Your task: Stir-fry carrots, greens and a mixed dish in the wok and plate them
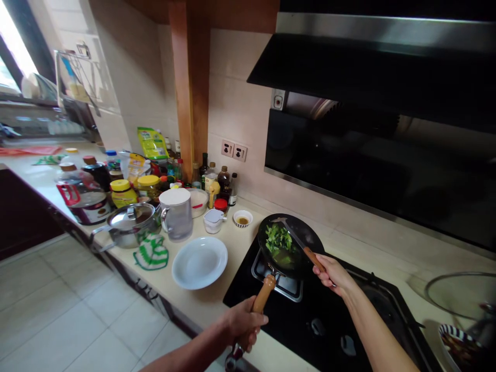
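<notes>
Greens (pixel 279 241) fill the wok (pixel 312 236) (left hand (pixel 242 325) clenched round its handle (pixel 264 294), right hand (pixel 334 274) gripping the spatula (pixel 299 242)).

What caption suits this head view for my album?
Left hand grips the wok handle, right hand holds a spatula over the greens, on a stove beside a white plate.

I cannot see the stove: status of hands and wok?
Left hand grips wok handle. Right hand holds spatula in wok, by greens. White plate left of stove.
</notes>
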`<state>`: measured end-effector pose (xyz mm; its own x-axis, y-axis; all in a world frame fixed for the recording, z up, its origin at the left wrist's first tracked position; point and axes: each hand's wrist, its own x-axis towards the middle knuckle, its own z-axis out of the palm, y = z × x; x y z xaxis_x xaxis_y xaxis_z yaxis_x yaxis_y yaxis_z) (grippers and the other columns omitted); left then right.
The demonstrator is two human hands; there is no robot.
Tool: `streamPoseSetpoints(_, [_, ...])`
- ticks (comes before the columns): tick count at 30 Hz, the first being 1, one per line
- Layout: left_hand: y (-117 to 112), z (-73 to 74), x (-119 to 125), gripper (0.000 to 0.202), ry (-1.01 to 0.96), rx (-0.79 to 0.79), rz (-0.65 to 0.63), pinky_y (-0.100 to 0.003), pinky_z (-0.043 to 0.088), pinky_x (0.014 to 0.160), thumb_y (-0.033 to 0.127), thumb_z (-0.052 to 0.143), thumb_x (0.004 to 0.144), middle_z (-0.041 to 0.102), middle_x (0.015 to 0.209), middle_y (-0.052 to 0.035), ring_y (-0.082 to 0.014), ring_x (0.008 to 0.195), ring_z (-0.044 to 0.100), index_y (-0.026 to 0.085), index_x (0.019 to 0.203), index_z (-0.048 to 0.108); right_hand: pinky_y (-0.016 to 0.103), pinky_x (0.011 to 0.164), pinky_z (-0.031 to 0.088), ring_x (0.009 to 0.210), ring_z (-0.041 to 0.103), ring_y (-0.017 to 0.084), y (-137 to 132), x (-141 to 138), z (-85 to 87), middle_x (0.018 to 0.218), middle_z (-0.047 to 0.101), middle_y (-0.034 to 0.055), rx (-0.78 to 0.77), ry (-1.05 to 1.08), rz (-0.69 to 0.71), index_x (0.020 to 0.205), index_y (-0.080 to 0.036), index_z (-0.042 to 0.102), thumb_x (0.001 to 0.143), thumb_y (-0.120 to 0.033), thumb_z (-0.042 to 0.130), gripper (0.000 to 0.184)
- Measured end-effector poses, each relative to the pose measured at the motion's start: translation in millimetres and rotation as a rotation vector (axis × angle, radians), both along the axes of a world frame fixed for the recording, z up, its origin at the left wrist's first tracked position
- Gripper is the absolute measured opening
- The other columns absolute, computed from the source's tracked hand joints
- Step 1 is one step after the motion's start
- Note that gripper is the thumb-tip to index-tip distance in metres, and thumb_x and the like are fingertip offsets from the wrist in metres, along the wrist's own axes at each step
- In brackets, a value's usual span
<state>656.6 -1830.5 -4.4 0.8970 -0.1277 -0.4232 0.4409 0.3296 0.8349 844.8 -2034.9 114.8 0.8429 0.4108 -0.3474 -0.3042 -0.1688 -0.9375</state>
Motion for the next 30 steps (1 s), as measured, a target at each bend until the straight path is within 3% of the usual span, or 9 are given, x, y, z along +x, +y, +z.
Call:
streamPoseSetpoints(9, [0, -3.7, -1, 0.053, 0.003, 0.012, -0.002, -0.017, 0.035, 0.030, 0.045, 0.076, 0.055, 0.049, 0.049, 0.0100, -0.0055, 0.031, 0.040, 0.023, 0.084, 0.037, 0.008, 0.030, 0.013, 0.031, 0.026, 0.000, -9, 0, -9.9, 0.051, 0.047, -0.0051, 0.025, 0.055, -0.016, 0.107, -0.017, 0.052, 0.094, -0.028, 0.039, 0.022])
streamPoseSetpoints(14, [1, -5.7, 0, 0.054, -0.005, 0.003, -0.007, -0.017, 0.034, 0.030, 0.045, 0.076, 0.055, 0.050, 0.049, 0.0096, -0.0058, 0.031, 0.041, 0.023, 0.084, 0.036, 0.009, 0.030, 0.011, 0.030, 0.024, 0.000, -23, 0, -6.9, 0.050, 0.048, -0.0036, -0.007, 0.081, -0.015, 0.104, -0.014, 0.053, 0.094, -0.027, 0.040, 0.021])
streamPoseSetpoints(20, [1, -8.1, 1, 0.052, 0.013, 0.032, -0.005, -0.017, 0.035, 0.029, 0.043, 0.074, 0.055, 0.050, 0.048, 0.0097, -0.0061, 0.031, 0.041, 0.023, 0.085, 0.037, 0.008, 0.031, 0.013, 0.032, 0.024, -0.001, -12, 2, -7.9, 0.052, 0.046, -0.0058, 0.075, 0.075, 0.005, 0.110, -0.018, 0.051, 0.094, -0.028, 0.040, 0.023])
streamPoseSetpoints(30, [0, -6.0, 0, 0.058, 0.003, 0.015, -0.003, -0.016, 0.035, 0.028, 0.051, 0.077, 0.054, 0.050, 0.049, 0.0091, -0.0055, 0.030, 0.041, 0.023, 0.084, 0.036, 0.009, 0.030, 0.013, 0.031, 0.024, 0.000, -12, 0, -6.7, 0.051, 0.047, -0.0049, 0.057, 0.057, -0.004, 0.108, -0.016, 0.053, 0.093, -0.028, 0.041, 0.023])
